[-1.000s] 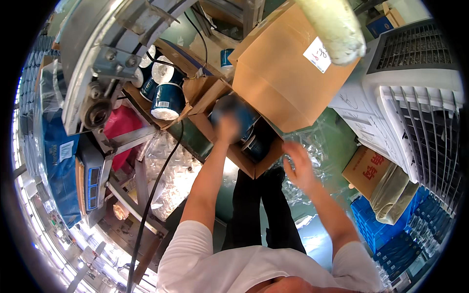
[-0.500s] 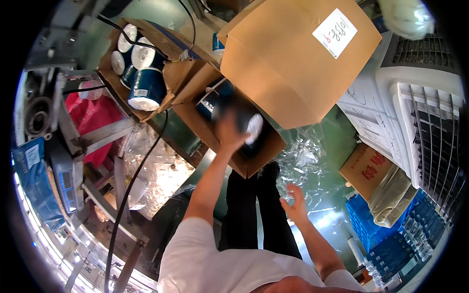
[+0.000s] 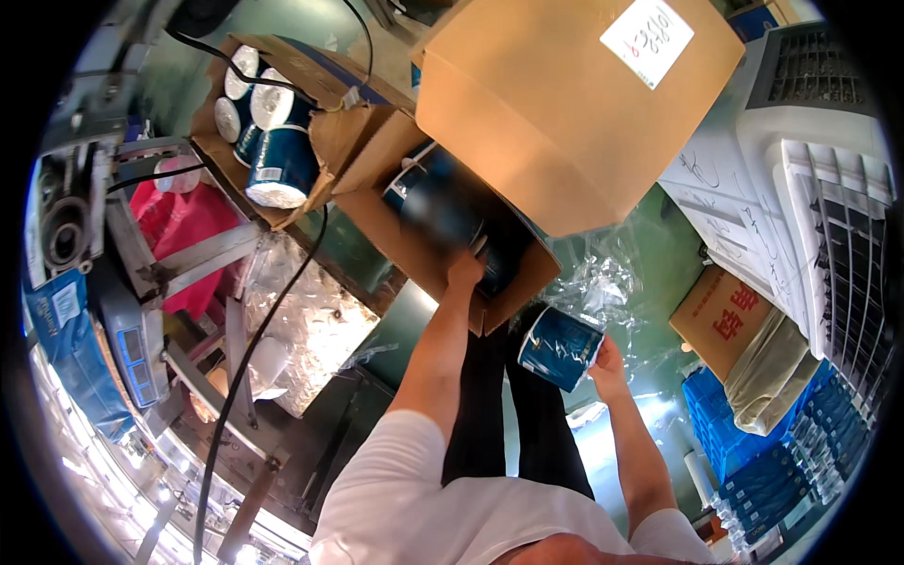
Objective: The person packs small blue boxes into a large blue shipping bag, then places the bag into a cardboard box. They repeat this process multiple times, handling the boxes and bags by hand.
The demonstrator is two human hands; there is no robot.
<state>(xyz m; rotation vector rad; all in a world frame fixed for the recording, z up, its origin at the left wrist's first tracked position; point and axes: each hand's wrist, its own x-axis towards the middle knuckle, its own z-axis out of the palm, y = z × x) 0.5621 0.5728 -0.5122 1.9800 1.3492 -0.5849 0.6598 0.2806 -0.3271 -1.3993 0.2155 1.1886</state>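
In my right hand (image 3: 607, 361), beside my legs, is a dark blue, film-wrapped cylindrical pack (image 3: 562, 348), tilted, its pale end toward my palm. My left hand (image 3: 466, 270) reaches over the near edge of an open cardboard box (image 3: 381, 235). Its fingers are down inside, partly lost in shadow and blur. More dark blue packs (image 3: 407, 184) lie in that box, toward its far left end. A second open carton (image 3: 212, 155), farther left, holds several of the same packs (image 3: 282, 165) with shiny white ends.
A large closed carton (image 3: 556, 113) with a white label overhangs the open box. Clear plastic wrap (image 3: 603, 273) litters the green floor. On the right are a white cooler unit (image 3: 753, 188) and a blue crate (image 3: 711, 424). A black cable (image 3: 259, 339) crosses a metal frame (image 3: 212, 254) at left.
A blue pack has come out of the box into my right hand, which was empty with fingers spread. My left hand has shifted slightly right and stays in the box.
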